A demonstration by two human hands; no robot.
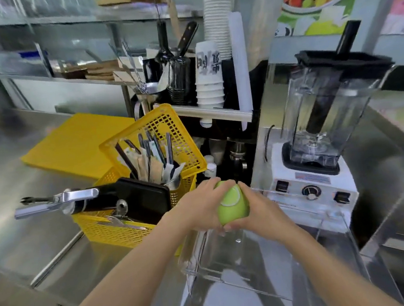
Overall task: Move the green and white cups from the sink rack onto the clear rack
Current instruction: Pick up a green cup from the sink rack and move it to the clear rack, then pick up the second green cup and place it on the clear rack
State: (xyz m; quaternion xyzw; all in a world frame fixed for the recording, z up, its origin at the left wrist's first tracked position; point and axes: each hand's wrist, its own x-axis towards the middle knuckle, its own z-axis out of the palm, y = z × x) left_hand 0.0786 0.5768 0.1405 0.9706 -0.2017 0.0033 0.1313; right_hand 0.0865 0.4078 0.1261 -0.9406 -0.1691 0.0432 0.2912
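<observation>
A green cup [233, 205] with a white ring on its base is held upside down between both hands above the far end of the clear rack [263, 265]. My left hand [199, 208] wraps its left side and my right hand [261, 212] wraps its right side; fingertips of both meet under the rim. The clear rack is a transparent plastic tray on the steel counter, directly below the cup. No white cup of the task and no sink rack show in this view.
A yellow basket [119, 231] with utensils, a black tray and a metal tool stands left of the hands. A blender [318, 146] on a white base stands right behind the clear rack. A yellow cutting board [72, 145] lies further back left. Stacked paper cups [208, 78] sit on a shelf.
</observation>
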